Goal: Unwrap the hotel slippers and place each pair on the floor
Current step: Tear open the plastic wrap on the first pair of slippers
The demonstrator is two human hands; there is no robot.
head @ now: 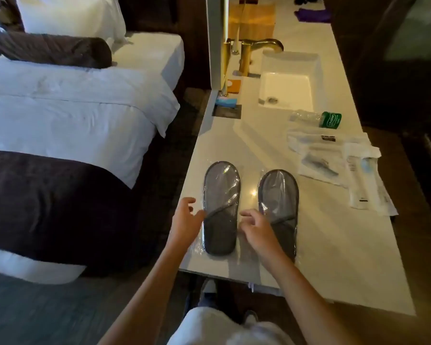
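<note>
I see two grey slipper packs lying flat on the white counter (321,232), both sealed in clear plastic, and I take the sink (288,92) as my landmark. Both packs lie well on the near side of the sink, close to the counter's front edge. The left slipper pack (220,207) lies nearer the bed side of the counter than the sink does, and the right slipper pack (279,202) lies just beside it, roughly in line with the sink, a bare strip of counter between the two.

My left hand (184,220) hovers at the outer edge of the left pack, fingers spread and loosely bent, the thumb tip at or just short of the plastic; I cannot tell whether it touches. It grips nothing. My right hand (256,230) sits over the gap between the packs, partly covering the lower part of the right one, fingers relaxed and slightly curled, holding nothing.

Just in front of the sink lies a plastic bottle with a green cap (316,118) on its side. Nearer still, and to the right of it, wrapped toiletry packets (334,158) are spread on the counter. Behind the sink stands a gold tap (259,49). Far to the sink's left is the bed (67,113) with white linen and a dark runner.
</note>
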